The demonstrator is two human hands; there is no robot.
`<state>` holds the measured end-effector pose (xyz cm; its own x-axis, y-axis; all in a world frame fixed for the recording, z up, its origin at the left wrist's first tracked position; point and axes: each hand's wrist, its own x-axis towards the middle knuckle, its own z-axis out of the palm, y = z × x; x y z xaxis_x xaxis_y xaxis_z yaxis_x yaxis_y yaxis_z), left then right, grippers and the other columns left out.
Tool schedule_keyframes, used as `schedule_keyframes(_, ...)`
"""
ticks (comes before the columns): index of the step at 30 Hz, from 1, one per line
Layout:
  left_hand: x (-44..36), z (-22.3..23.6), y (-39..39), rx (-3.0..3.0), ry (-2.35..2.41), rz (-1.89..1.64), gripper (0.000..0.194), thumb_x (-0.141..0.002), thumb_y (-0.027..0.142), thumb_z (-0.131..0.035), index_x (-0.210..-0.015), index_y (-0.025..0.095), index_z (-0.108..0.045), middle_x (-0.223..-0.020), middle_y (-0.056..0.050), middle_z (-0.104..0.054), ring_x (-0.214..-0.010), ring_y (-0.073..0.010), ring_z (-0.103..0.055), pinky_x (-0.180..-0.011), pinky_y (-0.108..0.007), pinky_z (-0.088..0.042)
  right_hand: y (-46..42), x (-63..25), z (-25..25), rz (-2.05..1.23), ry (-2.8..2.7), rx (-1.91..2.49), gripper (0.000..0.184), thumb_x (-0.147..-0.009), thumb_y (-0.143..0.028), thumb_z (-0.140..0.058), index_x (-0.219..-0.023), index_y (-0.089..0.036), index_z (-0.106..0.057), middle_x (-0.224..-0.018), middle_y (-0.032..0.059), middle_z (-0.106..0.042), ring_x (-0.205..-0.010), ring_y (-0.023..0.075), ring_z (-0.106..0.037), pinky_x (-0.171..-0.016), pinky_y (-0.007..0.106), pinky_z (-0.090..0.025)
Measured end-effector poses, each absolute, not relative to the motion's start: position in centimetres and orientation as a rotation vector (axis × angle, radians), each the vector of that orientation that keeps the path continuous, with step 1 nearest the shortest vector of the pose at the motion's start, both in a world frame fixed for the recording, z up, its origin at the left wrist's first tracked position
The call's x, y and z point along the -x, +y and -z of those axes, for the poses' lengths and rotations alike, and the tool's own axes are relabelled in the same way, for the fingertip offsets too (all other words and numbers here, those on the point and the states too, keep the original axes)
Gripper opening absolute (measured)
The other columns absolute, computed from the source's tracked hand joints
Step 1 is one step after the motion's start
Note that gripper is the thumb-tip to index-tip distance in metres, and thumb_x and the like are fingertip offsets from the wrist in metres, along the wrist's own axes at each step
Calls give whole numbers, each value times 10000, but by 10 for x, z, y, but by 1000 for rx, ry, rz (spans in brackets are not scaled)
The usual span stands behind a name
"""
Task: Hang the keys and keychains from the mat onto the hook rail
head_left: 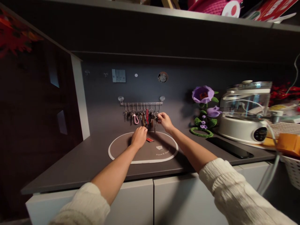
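A metal hook rail point(141, 103) is fixed to the wall, with several key rings hanging from it, among them a pink carabiner point(136, 119) and a red strap point(147, 116). At its right end, my right hand point(166, 122) pinches a bunch of keys point(155, 120) that hangs at the last hooks. My left hand point(139, 137) is lower, over the mat point(122, 153), with its fingers curled together just below the hanging keys. Whatever those fingers hold, if anything, is hidden. Beside them a small red piece point(150, 140) lies on the mat.
A purple flower ornament point(202, 94) and a white appliance with a clear top point(242, 129) stand to the right. In front of them lies a black phone point(229, 147). An overhead shelf point(150, 34) spans above, and a dark countertop point(82, 165) extends left.
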<state>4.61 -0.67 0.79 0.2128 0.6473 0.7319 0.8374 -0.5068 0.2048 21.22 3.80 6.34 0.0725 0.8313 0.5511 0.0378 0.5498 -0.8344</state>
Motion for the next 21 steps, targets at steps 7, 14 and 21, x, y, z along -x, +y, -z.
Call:
schedule_keyframes(7,-46,-5,-2,2261,-1423,1166,258,-886,236,-304,-820,168,-544,-863,-71,-601,-854,-177,-534,-762,-294,-379,55,-212,-95,-766,-1247,883,69,-788,-207,-439,-725,-185,-419,-608,-51,-460,-516,68,-487,-556,253,-479)
schedule_keyframes(14,-46,-3,0,2261,-1441,1201,239,-883,232,-319,-823,169,-542,-874,-70,-604,-858,-174,-534,-763,-289,-378,71,-206,-109,-745,-1121,1007,118,-807,-172,-423,-691,-183,-402,-544,-47,-449,-460,64,-469,-521,240,-486)
schedule_keyframes(21,-46,-4,1,2231,-1487,1204,234,-880,226,-324,-831,174,-547,-859,-68,-604,-846,-170,-538,-755,-286,-378,84,-200,-109,-711,-1008,1073,143,-801,-159,-441,-659,-176,-430,-538,-37,-449,-444,71,-470,-493,248,-489)
